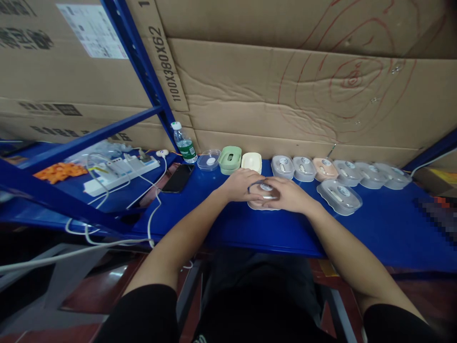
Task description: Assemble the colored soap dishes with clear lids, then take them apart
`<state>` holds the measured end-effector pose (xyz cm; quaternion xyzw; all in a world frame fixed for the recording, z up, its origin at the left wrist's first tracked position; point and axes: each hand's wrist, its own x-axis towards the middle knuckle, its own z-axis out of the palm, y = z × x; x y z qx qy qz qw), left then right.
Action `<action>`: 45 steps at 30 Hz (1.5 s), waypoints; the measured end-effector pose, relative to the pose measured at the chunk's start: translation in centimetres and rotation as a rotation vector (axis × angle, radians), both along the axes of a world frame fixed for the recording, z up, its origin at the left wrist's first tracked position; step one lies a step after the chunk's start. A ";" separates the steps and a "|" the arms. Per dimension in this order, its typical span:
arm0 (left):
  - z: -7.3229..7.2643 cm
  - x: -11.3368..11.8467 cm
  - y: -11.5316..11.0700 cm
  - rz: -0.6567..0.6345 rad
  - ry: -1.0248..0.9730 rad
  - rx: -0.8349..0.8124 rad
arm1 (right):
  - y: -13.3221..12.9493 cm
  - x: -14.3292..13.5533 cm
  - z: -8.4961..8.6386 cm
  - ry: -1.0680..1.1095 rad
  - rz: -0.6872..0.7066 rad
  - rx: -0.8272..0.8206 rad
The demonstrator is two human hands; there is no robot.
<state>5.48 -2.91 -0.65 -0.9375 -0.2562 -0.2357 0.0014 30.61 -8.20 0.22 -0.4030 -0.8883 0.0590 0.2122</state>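
Covering the back, brown cardboard (228,85) is marked with red rings at right. Below it, a blue tabletop (232,233) is seen. A white power strip (121,174) is placed at left, tangled with cables. Six lidded boxes (325,169) are lined up against the cardboard at right; another lidded box (339,196) is set in front of them. At the centre, near the front edge, a pink box (264,206) with a clear lid is held from both sides: by the left hand (241,185), half curled, and by the right hand (288,194), likewise. Behind, a green container (229,161) and a cream container (252,163) are placed side by side. Further left, a bottle (184,146) is stood upright near a black phone (178,178).
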 end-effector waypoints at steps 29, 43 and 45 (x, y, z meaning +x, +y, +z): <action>-0.6 -13.5 7.9 1.163 -0.886 -0.012 | 0.3 0.0 -0.7 0.346 -0.099 0.183; -2.9 -12.3 8.8 1.227 -0.737 -0.259 | 0.6 0.2 -1.0 0.211 -0.045 0.137; -3.0 -12.2 8.8 1.218 -0.713 -0.269 | 0.6 0.2 -1.0 0.183 -0.015 0.114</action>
